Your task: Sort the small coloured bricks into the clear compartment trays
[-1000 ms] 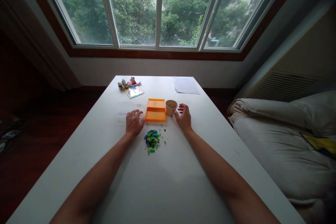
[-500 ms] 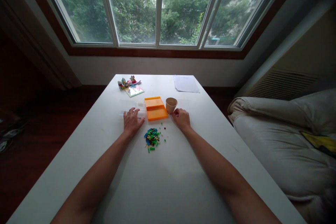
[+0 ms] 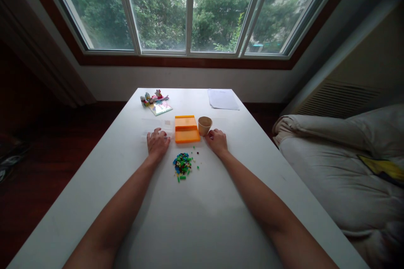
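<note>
My left hand (image 3: 158,144) rests on the near side of a clear plastic case (image 3: 168,122), its fingers bent over it and the thumb drawn in close. Just right of the case lies an orange tray (image 3: 187,135) with a raised bar across its middle. A brown paper cup (image 3: 205,125) stands upright against the tray's right side. By the cup's lower right edge is my right hand (image 3: 217,141), fingers curled together; what they hold, if anything, is hidden. Between my forearms sits a pile of small building bricks (image 3: 182,164), green, blue and dark, with several strays beside it.
At the table's far left are small colourful figures (image 3: 154,98) and a shiny card (image 3: 161,108). White paper sheets (image 3: 223,99) lie at the far right. A light sofa (image 3: 325,168) stands along the right; a window is beyond the white table (image 3: 202,227).
My left hand has closed up and drawn slightly left, the clear case shifting left with it. The orange tray has turned a little straighter. My right hand stays by the cup.
</note>
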Motion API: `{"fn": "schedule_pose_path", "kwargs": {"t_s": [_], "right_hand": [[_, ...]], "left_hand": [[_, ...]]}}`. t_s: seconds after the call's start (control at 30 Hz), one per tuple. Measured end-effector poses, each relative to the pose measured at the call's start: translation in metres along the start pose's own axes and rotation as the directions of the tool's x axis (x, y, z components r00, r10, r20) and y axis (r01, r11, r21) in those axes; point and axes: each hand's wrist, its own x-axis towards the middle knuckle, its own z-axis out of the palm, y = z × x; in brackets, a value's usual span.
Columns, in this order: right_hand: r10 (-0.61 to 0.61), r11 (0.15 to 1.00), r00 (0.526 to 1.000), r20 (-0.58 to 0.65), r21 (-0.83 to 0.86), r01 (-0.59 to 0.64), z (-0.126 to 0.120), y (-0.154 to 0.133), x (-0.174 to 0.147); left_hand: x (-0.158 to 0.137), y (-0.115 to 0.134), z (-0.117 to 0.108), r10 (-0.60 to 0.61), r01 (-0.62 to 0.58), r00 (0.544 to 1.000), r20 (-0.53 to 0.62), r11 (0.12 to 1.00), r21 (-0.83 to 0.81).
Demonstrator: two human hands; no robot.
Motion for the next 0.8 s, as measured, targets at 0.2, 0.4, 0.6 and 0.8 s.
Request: {"fn": "schedule_pose_path", "kwargs": {"t_s": [0.2,0.4,0.6,0.8], "right_hand": [[-0.024,1.000,1.000,0.000,-0.016,0.024,0.002,0.000,0.000],[-0.054,0.998,0.998,-0.033,-0.010,0.054,0.003,-0.001,-0.002],[-0.079,0.997,0.995,-0.053,0.002,0.079,0.006,0.001,-0.001],[-0.088,0.996,0.995,-0.057,0.007,0.088,0.008,0.004,0.002]], "left_hand": [[-0.002,0.009,-0.001,-0.010,0.011,0.999,-0.030,1.000,0.006],[-0.008,0.023,-0.004,0.039,-0.038,0.995,-0.086,0.999,0.016],[-0.010,0.026,-0.003,0.073,-0.074,0.996,-0.052,0.997,-0.017],[-0.009,0.022,-0.001,0.089,-0.090,0.995,-0.034,0.996,-0.023]]}}
